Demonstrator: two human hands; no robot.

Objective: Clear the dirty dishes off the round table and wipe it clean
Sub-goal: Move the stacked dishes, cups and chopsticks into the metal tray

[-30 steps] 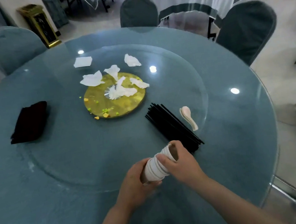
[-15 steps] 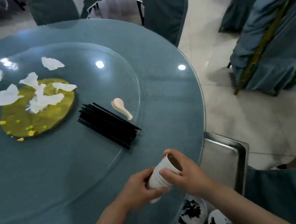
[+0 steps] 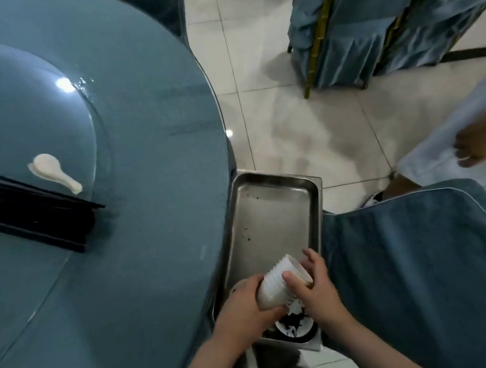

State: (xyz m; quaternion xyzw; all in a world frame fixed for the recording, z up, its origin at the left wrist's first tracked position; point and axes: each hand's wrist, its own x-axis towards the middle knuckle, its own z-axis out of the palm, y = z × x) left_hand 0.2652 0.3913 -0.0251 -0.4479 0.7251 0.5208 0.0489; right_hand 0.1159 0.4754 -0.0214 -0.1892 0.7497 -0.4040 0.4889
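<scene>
Cups heading for the tray

We grip the stack of cups with left hand and right hand, over the metal tray beside the table; next we lower it gently in.

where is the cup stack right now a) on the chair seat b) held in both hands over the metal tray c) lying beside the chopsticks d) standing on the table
b: the left hand and right hand both grip the cup stack, tilted over the near end of the metal tray, beside the table.
</scene>
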